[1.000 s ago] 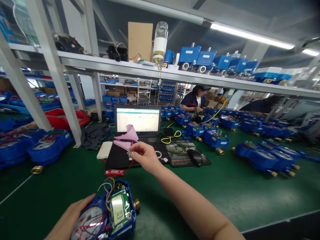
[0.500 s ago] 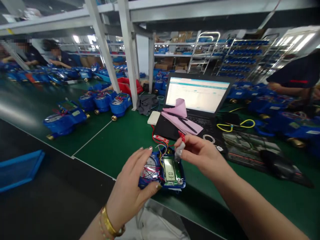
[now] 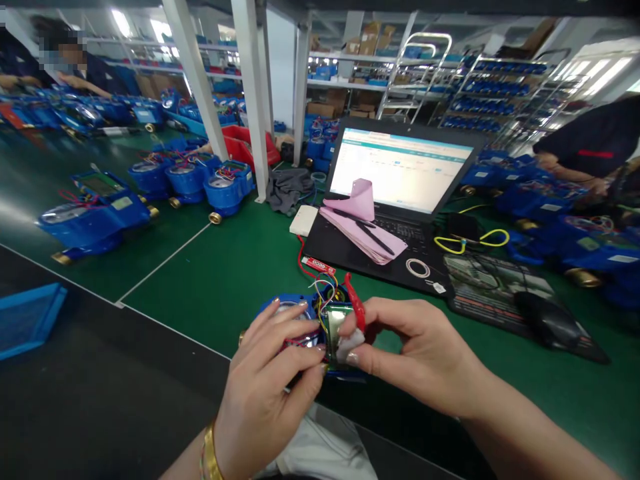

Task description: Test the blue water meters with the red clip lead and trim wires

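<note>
A blue water meter [image 3: 287, 297] lies on the green bench mat in front of me, its top uncovered. Its round dial, loose thin wires and small display board [image 3: 338, 317] show partly between my hands. My left hand [image 3: 277, 363] rests over the dial, fingers stretched out, with index fingertip and thumb near the board's left edge. Pinched in my right hand [image 3: 410, 343] is a small whitish piece with a red strip [image 3: 356, 303] on it, held over the display. My fingers cover much of the screen, so its digits are hidden. I cannot make out exactly what the piece is.
Behind the meter stands an open laptop [image 3: 400, 170] with pink sheets [image 3: 363, 233] and a pen on it. A mouse [image 3: 547, 320] lies right. More blue meters [image 3: 100, 217] stand left, others far right beside a co-worker [image 3: 593, 147]. A blue tray [image 3: 30, 317] is lower left.
My right hand has moved left and down over the display with the small red and whitish piece. My left fingers have shifted closer to the board. The view has tilted down slightly.
</note>
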The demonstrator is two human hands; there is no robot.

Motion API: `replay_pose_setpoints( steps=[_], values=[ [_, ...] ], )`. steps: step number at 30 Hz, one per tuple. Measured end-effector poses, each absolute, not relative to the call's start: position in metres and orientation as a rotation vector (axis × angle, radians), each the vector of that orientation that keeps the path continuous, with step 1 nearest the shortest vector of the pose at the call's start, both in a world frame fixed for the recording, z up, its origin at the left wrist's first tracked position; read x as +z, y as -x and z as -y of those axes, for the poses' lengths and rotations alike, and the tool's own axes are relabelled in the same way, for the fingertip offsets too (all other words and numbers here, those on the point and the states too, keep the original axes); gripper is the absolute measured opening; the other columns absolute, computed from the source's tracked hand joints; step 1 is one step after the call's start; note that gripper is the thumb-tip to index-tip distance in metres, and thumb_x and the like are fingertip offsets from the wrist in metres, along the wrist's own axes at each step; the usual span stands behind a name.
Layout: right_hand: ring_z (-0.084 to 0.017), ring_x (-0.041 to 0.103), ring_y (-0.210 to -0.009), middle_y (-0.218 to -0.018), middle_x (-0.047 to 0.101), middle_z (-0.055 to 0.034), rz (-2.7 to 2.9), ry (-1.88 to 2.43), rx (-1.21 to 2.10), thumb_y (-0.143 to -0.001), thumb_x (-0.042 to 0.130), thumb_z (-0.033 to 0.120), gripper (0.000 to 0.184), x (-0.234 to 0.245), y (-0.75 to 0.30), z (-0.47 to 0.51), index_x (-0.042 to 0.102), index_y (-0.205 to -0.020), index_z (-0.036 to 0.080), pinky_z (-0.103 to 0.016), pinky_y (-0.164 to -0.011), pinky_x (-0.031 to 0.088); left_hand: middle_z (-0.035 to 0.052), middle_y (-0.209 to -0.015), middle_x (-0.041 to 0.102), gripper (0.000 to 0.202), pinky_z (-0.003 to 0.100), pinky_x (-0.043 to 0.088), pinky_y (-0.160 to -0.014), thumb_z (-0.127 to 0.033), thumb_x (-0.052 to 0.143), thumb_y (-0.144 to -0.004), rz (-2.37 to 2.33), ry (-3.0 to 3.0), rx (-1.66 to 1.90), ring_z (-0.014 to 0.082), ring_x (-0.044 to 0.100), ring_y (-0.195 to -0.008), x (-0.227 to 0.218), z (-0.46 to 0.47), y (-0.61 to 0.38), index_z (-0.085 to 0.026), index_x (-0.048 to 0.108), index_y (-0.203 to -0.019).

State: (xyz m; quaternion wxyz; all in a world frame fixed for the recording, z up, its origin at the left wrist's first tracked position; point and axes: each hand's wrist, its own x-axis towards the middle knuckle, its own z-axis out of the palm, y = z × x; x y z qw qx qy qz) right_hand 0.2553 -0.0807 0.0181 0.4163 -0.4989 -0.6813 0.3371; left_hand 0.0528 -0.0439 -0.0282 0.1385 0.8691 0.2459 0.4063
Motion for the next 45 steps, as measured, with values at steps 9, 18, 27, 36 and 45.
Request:
replay_pose_setpoints(
  steps=[9,18,27,36,45],
  values=[
    [-0.009,0.056,-0.06,-0.07,0.066,0.0015,1.86,1.282,0.727,-0.079,0.061,0.011,0.005,0.0149,-0.2553,0.0822,0.062,-0.081,0.016,-0.019,-0.058,0.045,0.0028,-0.1,0.07,0.011,0.03,0.044,-0.102,-0.008,0.06,-0.081,-0.632,-2.575,1.299,0.0158,0.062,-0.105,-0.0309,0.0393,-0.0552,-0.018,0.065,-0.083],
    [-0.01,0.058,-0.064,-0.074,0.067,0.0003,1.941,1.263,0.669,-0.083,0.059,0.011,0.005,0.0144,-0.2564,0.0813,0.06,-0.083,0.016,-0.021,-0.061,0.044,0.0035,-0.1,0.07,0.009,0.029,0.044,-0.101,-0.011,0.06,-0.082,-0.611,-2.613,1.273,0.0154,0.062,-0.106,-0.0327,0.0356,-0.0547,-0.017,0.067,-0.083],
    [-0.01,0.059,-0.064,-0.074,0.068,0.0002,1.962,1.256,0.632,-0.082,0.059,0.011,0.005,0.0147,-0.2564,0.0812,0.06,-0.084,0.016,-0.021,-0.061,0.045,0.0027,-0.1,0.07,0.009,0.03,0.045,-0.101,-0.011,0.06,-0.084,-0.6,-2.619,1.26,0.0158,0.062,-0.106,-0.0337,0.0365,-0.0543,-0.017,0.067,-0.084],
    [-0.011,0.059,-0.067,-0.076,0.066,-0.0011,2.023,1.279,0.596,-0.085,0.055,0.01,0.007,0.0161,-0.2556,0.0819,0.06,-0.083,0.015,-0.021,-0.063,0.044,0.0031,-0.095,0.069,0.009,0.03,0.047,-0.098,-0.011,0.06,-0.084,-0.586,-2.626,1.287,0.0155,0.062,-0.103,-0.0331,0.0363,-0.0535,-0.016,0.067,-0.084],
    [-0.012,0.058,-0.065,-0.072,0.063,-0.0016,2.066,1.26,0.465,-0.087,0.051,0.011,0.009,0.0141,-0.2529,0.084,0.057,-0.083,0.016,-0.023,-0.062,0.045,0.0027,-0.093,0.069,0.008,0.031,0.047,-0.098,-0.011,0.062,-0.082,-0.586,-2.614,1.285,0.0164,0.063,-0.103,-0.0333,0.0343,-0.0543,-0.017,0.067,-0.085]
  ],
)
